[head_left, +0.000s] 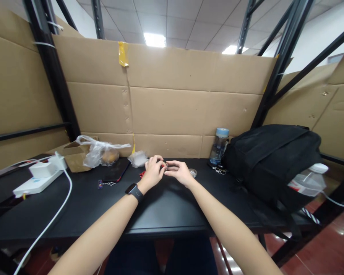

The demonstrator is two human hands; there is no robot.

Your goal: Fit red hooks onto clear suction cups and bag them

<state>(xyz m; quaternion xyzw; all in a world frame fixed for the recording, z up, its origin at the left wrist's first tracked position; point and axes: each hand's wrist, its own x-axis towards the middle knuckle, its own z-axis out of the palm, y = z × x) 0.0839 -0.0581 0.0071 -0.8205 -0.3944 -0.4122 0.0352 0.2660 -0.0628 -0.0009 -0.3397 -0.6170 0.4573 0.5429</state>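
Observation:
My left hand (154,170), with a dark watch on its wrist, is over the black table with its fingers curled together. A small bit of red shows at its fingertips, perhaps part of a red cord (142,174) seen just beside the hand. Facing it, my right hand (179,172) has its thumb and fingers drawn together in a pinch. A thin, pale strand (166,167) shows between the two hands' fingertips; its kind is too small to tell. Just right of my right hand lies a small clear round item (193,173).
Leftward are a clear wrapped packet (138,158), a dark notebook-like item (116,170), a plastic bag (96,152), a cardboard box (74,156) and a white power strip (38,183) with cables. Rightward stand a water bottle (218,147) and a black backpack (272,160). Cardboard (189,110) walls the back.

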